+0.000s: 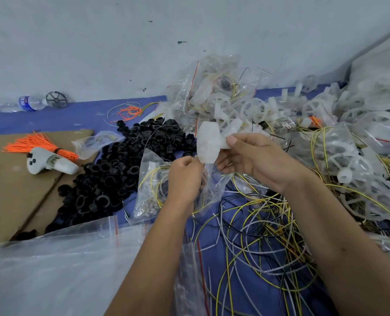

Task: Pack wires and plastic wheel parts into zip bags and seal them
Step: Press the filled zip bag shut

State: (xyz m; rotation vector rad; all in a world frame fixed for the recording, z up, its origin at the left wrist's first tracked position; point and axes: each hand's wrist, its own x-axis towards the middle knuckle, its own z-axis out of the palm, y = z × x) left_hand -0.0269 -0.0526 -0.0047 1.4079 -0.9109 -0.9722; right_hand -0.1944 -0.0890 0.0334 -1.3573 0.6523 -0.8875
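Note:
My left hand pinches the mouth of a clear zip bag that holds yellow and white wires. My right hand pinches a translucent white plastic wheel part by its hub, just above the bag's opening. Loose yellow, white and black wires lie tangled on the blue mat below my right forearm. A heap of white wheel parts fills the right side.
A pile of black plastic rings lies left of the bag. Filled zip bags are stacked at the back. Empty zip bags lie near me. Orange cable ties, a grey controller and cardboard sit on the left; a water bottle lies by the wall.

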